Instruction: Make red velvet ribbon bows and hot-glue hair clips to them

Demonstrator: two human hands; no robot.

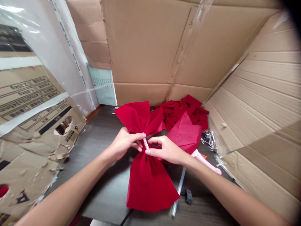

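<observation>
A large red fabric bow (pixel 150 185) lies across the middle, gathered at its narrow centre. On that centre sits a small shiny silver clip or band (pixel 145 143). My left hand (pixel 128 142) pinches the gathered part from the left, its thumb at the upper end of the silver piece. From the right, my right hand (pixel 162 149) closes on the same centre, its thumb at the lower end. Some fingertips are hidden behind the fabric. Red fabric (pixel 185 133) spreads out behind my right hand.
Red fabric pieces (pixel 188 110) are heaped at the back, beside small metal parts (pixel 209 138). A pink handle (pixel 208 163), a clear stick (pixel 179 191) and a black piece (pixel 188 196) lie on the dark table (pixel 101 182). Cardboard walls (pixel 150 47) surround it; a pale-blue box (pixel 103 86) stands back left.
</observation>
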